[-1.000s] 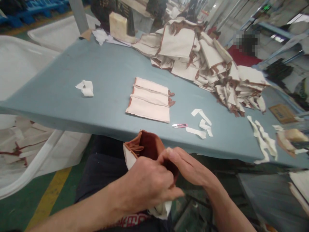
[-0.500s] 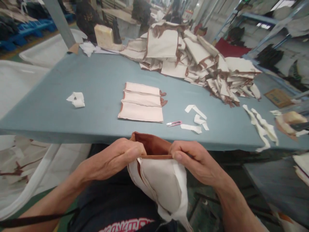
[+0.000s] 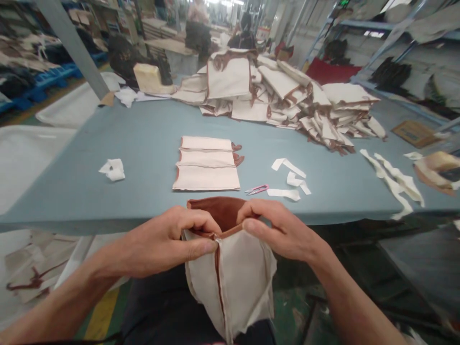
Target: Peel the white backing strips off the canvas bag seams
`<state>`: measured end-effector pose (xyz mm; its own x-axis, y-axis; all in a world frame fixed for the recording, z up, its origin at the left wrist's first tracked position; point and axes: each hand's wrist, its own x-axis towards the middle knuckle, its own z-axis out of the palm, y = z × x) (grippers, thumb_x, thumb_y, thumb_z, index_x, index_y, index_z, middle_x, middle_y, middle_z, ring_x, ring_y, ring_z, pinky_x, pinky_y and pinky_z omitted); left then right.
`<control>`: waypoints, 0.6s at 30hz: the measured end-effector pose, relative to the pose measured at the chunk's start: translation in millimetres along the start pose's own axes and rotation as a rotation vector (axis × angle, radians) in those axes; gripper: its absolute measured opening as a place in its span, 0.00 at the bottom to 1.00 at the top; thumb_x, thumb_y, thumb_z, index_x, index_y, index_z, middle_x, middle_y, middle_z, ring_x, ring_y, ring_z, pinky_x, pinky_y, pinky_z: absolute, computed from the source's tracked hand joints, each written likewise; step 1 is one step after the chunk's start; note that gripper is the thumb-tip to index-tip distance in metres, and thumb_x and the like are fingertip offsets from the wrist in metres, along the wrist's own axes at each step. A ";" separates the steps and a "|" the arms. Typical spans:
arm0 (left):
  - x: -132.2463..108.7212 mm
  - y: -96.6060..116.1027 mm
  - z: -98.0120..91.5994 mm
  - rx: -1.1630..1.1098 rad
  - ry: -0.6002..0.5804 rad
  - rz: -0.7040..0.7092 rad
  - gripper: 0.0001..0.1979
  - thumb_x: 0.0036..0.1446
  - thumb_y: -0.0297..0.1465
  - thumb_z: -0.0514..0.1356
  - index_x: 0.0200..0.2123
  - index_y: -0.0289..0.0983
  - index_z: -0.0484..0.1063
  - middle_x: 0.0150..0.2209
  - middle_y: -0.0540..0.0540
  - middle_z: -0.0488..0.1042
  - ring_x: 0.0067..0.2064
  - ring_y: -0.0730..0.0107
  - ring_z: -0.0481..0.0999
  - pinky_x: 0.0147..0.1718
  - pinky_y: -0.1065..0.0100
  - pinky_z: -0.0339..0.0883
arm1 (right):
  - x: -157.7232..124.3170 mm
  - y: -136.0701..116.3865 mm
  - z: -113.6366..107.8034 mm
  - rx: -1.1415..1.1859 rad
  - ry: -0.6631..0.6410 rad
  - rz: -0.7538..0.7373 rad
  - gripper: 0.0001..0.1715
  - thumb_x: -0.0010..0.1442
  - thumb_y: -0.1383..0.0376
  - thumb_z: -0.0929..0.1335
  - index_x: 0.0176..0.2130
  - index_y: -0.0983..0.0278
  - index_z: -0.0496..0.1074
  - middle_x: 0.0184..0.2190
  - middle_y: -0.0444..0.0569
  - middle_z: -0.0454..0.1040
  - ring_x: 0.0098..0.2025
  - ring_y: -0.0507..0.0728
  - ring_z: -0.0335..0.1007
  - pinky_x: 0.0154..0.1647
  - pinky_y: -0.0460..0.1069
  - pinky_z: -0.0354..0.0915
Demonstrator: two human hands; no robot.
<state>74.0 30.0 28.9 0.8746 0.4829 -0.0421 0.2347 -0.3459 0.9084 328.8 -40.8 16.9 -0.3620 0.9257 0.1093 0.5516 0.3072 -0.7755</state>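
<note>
Between my hands hangs a cream fabric pouch (image 3: 246, 278) with a brown lining, its mouth spread at the table's front edge. My left hand (image 3: 179, 237) pinches the rim beside a side seam, thumb outside and fingers inside. Further right, my right hand (image 3: 275, 225) grips the same rim with thumb and fingers. The seam with a brown strip runs down the pouch's front, and its lower end drops out of view. Just beyond lie three flat cream pouches (image 3: 206, 177) in an overlapping row and a pair of pink-handled thread snips (image 3: 257, 189).
A large heap of cream pieces with brown trim (image 3: 230, 79) covers the back of the blue-green table (image 3: 143, 129). White fabric strips (image 3: 283, 194) lie right of the snips, and a crumpled white scrap (image 3: 113, 169) at left. White bins (image 3: 32, 158) stand left of the table.
The pouch has turned, bringing its side seam to the front centre. My left thumb has moved onto that seam, and my right hand has shifted slightly left along the rim. The camera view has tilted up.
</note>
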 end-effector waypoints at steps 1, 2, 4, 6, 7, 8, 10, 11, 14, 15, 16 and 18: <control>0.7 2.5 -2.5 -0.006 0.014 -0.009 0.08 0.61 0.30 0.62 0.36 0.36 0.82 0.30 0.51 0.81 0.30 0.71 0.74 0.29 0.75 0.65 | 2.8 -6.4 1.5 -0.020 0.006 -0.065 0.21 0.72 0.48 0.67 0.37 0.62 0.74 0.33 0.46 0.77 0.34 0.55 0.70 0.37 0.49 0.61; 1.1 4.7 -4.5 -0.015 0.028 -0.017 0.07 0.60 0.30 0.62 0.34 0.36 0.81 0.28 0.51 0.79 0.29 0.72 0.73 0.29 0.75 0.64 | 5.6 -12.0 4.1 -0.040 0.012 -0.127 0.21 0.70 0.48 0.70 0.37 0.62 0.75 0.33 0.46 0.78 0.34 0.55 0.71 0.38 0.49 0.61; 0.5 7.3 -6.8 -0.041 0.038 -0.030 0.06 0.58 0.29 0.63 0.31 0.36 0.79 0.26 0.53 0.77 0.27 0.74 0.70 0.27 0.76 0.62 | 11.2 -19.4 11.8 -0.073 0.025 -0.210 0.19 0.67 0.49 0.73 0.37 0.61 0.75 0.32 0.45 0.78 0.34 0.55 0.72 0.39 0.50 0.60; -2.3 6.9 -8.2 -0.050 0.035 -0.052 0.05 0.58 0.29 0.63 0.30 0.36 0.79 0.26 0.53 0.76 0.27 0.74 0.69 0.26 0.76 0.62 | 16.0 -21.3 21.1 -0.088 0.031 -0.237 0.18 0.68 0.51 0.73 0.35 0.61 0.75 0.30 0.44 0.78 0.32 0.54 0.72 0.37 0.49 0.59; -4.5 5.8 -8.9 -0.044 0.031 -0.063 0.05 0.58 0.29 0.63 0.31 0.36 0.79 0.26 0.53 0.76 0.27 0.74 0.69 0.26 0.76 0.61 | 17.7 -20.7 25.5 -0.090 0.025 -0.239 0.18 0.68 0.51 0.73 0.34 0.61 0.74 0.29 0.44 0.78 0.32 0.54 0.71 0.36 0.49 0.59; -7.0 4.3 -9.6 -0.033 0.024 -0.072 0.05 0.58 0.29 0.64 0.32 0.36 0.80 0.27 0.53 0.76 0.28 0.74 0.69 0.26 0.76 0.61 | 19.0 -19.5 29.3 -0.091 0.014 -0.236 0.18 0.69 0.51 0.72 0.34 0.61 0.74 0.29 0.45 0.78 0.32 0.54 0.71 0.36 0.49 0.58; -12.7 1.0 -11.2 -0.001 0.006 -0.085 0.05 0.59 0.29 0.64 0.33 0.37 0.81 0.28 0.53 0.78 0.29 0.74 0.71 0.27 0.76 0.62 | 20.6 -16.7 35.3 -0.074 -0.016 -0.234 0.18 0.69 0.52 0.72 0.34 0.62 0.74 0.30 0.45 0.79 0.32 0.54 0.72 0.36 0.49 0.58; -15.5 -0.2 -12.0 0.017 -0.001 -0.082 0.06 0.60 0.29 0.63 0.34 0.37 0.81 0.29 0.53 0.79 0.29 0.73 0.72 0.28 0.75 0.62 | 21.1 -15.7 37.3 -0.061 -0.028 -0.235 0.17 0.70 0.53 0.72 0.35 0.62 0.74 0.30 0.46 0.80 0.32 0.54 0.73 0.36 0.49 0.59; -22.7 -1.1 -14.6 0.084 0.007 -0.056 0.08 0.62 0.29 0.61 0.35 0.37 0.82 0.29 0.52 0.81 0.30 0.72 0.75 0.28 0.75 0.62 | 23.7 -15.9 41.0 -0.026 -0.039 -0.254 0.15 0.70 0.55 0.72 0.35 0.62 0.74 0.30 0.45 0.80 0.31 0.53 0.72 0.35 0.48 0.59; -24.6 -0.5 -15.4 0.113 0.018 -0.048 0.08 0.62 0.28 0.60 0.35 0.38 0.82 0.29 0.53 0.81 0.29 0.73 0.75 0.28 0.74 0.61 | 25.1 -17.0 41.8 -0.019 -0.041 -0.259 0.14 0.70 0.56 0.72 0.35 0.62 0.74 0.30 0.45 0.79 0.31 0.53 0.72 0.34 0.47 0.59; -26.3 0.6 -16.2 0.146 0.032 -0.041 0.09 0.62 0.28 0.60 0.35 0.38 0.81 0.27 0.54 0.80 0.28 0.74 0.74 0.27 0.74 0.60 | 26.7 -18.3 42.7 -0.014 -0.042 -0.262 0.13 0.70 0.57 0.72 0.35 0.62 0.74 0.30 0.45 0.79 0.31 0.52 0.72 0.34 0.47 0.59; -29.4 3.3 -17.8 0.218 0.057 -0.035 0.09 0.62 0.27 0.58 0.34 0.38 0.80 0.25 0.55 0.77 0.26 0.75 0.72 0.26 0.73 0.57 | 30.1 -21.4 44.8 -0.013 -0.036 -0.268 0.11 0.70 0.61 0.71 0.35 0.63 0.74 0.29 0.44 0.78 0.30 0.52 0.71 0.33 0.47 0.58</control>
<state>41.5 28.9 40.5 0.8405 0.5401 -0.0426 0.3560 -0.4912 0.7950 272.4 -29.4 8.9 -0.5226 0.8026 0.2877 0.4422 0.5436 -0.7134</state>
